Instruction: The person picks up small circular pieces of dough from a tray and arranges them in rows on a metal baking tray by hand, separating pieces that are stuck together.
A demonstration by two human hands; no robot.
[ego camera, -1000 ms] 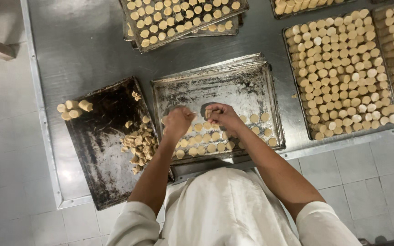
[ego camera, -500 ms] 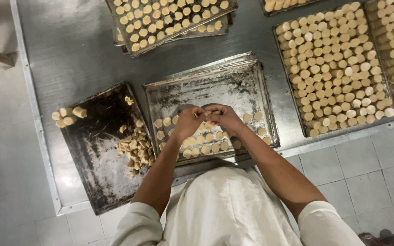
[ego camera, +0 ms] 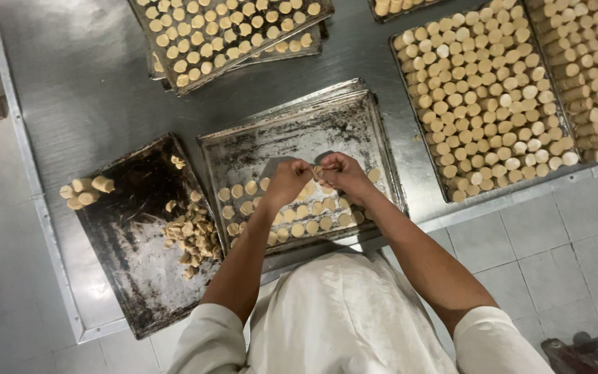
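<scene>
Seen from above, a person's left hand (ego camera: 286,181) and right hand (ego camera: 341,173), both closed, pinch one small dough piece (ego camera: 317,170) between them over a half-filled tray (ego camera: 292,131) at the steel table's (ego camera: 84,90) near edge; judging by the rows, it goes down beside them.

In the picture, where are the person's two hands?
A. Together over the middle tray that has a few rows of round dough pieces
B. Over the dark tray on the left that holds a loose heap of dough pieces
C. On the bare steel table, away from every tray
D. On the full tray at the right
A: the left hand and right hand meet, pinching a small bit of dough, above the middle tray with its rows of round dough pieces.
</scene>
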